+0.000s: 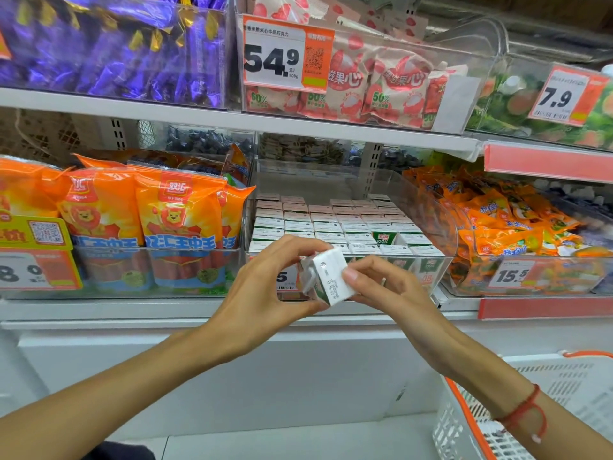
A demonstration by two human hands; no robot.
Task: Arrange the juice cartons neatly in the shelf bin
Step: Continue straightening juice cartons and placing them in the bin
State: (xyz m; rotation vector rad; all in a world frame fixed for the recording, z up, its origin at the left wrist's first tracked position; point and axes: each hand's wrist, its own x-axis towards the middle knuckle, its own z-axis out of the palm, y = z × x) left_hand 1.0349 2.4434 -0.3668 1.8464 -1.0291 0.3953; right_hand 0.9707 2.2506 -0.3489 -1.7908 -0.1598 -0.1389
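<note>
Turning a small juice carton [328, 277] in front of the clear shelf bin [431, 260], the person holds it tilted, white top towards the viewer, just below the bin's front edge. To seat it well, I judge it should be squared upright, its printed face matched to its neighbours, then lowered into the open slot in the rows of cartons [331, 224] without knocking them. The left hand [265, 293] pinches the carton's left side, fingers curled over the top. The right hand [388, 287] grips the right side, thumb pressed on the white face. Both forearms reach up from below. A white basket [564, 393] stands at lower right.
</note>
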